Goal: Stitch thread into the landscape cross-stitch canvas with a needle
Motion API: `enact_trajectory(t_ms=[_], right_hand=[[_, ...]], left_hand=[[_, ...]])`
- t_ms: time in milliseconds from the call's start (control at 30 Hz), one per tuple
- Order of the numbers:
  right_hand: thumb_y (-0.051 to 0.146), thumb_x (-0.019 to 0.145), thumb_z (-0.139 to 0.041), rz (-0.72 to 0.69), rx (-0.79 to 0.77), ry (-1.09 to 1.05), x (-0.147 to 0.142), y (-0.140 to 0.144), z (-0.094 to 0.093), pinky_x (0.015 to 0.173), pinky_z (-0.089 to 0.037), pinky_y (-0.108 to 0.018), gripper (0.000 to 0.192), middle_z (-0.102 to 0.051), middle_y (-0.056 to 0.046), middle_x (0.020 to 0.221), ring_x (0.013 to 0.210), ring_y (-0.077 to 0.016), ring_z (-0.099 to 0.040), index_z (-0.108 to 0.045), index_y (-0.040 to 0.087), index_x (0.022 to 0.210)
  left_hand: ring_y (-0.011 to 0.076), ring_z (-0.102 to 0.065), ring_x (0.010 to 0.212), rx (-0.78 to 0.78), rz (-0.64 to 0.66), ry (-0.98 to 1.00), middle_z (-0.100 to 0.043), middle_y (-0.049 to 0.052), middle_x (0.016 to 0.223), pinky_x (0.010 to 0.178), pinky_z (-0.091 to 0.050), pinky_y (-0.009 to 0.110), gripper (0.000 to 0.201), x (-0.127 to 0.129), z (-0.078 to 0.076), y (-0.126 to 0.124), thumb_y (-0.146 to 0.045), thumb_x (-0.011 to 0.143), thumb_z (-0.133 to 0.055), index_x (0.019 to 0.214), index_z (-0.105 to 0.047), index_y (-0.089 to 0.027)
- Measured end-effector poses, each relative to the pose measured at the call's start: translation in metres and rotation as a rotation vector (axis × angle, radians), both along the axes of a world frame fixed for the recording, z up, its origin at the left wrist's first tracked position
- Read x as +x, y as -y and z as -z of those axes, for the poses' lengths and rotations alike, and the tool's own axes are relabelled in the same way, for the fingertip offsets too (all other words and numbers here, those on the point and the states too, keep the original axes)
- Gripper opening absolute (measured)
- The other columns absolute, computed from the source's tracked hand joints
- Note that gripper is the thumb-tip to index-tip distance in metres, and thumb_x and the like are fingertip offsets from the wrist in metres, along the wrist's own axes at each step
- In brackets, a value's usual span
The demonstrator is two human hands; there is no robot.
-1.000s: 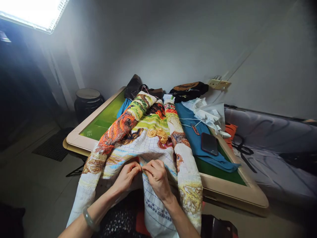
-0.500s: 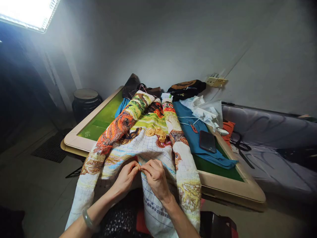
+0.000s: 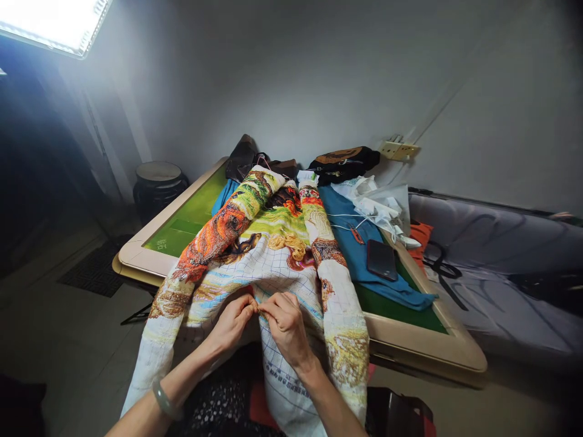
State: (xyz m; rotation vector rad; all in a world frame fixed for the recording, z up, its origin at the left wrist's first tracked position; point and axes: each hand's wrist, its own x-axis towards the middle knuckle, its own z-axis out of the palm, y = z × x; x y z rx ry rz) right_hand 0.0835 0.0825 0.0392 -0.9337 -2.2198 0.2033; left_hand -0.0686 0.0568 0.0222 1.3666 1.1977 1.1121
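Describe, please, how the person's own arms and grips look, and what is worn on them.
The left grip and right grip are bare human hands, without gloves. No sleeve shows on the left forearm or the right forearm. A smooth, rounded bangle of pale grey-green circles the left one; the right one shows no such ornament.

There are two bare hands, one left hand (image 3: 233, 321) and one right hand (image 3: 286, 318), with one bangle (image 3: 163, 399) between them. One cross-stitch canvas (image 3: 277, 267) has two rolled sides (image 3: 334, 291) and carries one clump of yellow thread (image 3: 286, 244). Also in view are one framed green-topped table (image 3: 423, 349), one smartphone (image 3: 381, 260), one round stool (image 3: 159, 173), one floor mat (image 3: 93, 270), one bright lamp (image 3: 50, 24) and two adjoining socket plates (image 3: 407, 153).
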Motion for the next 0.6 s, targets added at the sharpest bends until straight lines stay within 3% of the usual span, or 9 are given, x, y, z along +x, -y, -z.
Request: enact_trajectory(t_ms=[300,600], right_hand=[[0.007,0.088,-0.051,0.006,0.035,-0.009,0.001,0.0018,0.0045,0.072,-0.037,-0.033,0.022,-0.057,-0.002,0.072,0.072,-0.0173,-0.05,-0.067,0.021,0.081],[0.011,0.09,-0.049,0.006,0.01,-0.063,-0.0006,0.0044,0.0043,0.072,-0.038,-0.034,0.019,-0.058,-0.003,0.073,0.074,-0.0183,-0.051,-0.064,0.019,0.081]], left_hand=[[0.0149,-0.039,0.066,0.052,-0.008,-0.131,-0.047,0.0,0.07,0.063,-0.033,0.026,0.027,0.0002,0.0017,0.0017,-0.039,0.089,-0.039,0.073,-0.047,-0.02],[0.0166,-0.05,0.073,0.115,-0.061,-0.202,-0.057,0.002,0.077,0.069,-0.038,0.027,0.013,0.0017,-0.0038,0.0061,-0.023,0.085,-0.041,0.085,-0.053,-0.019]])
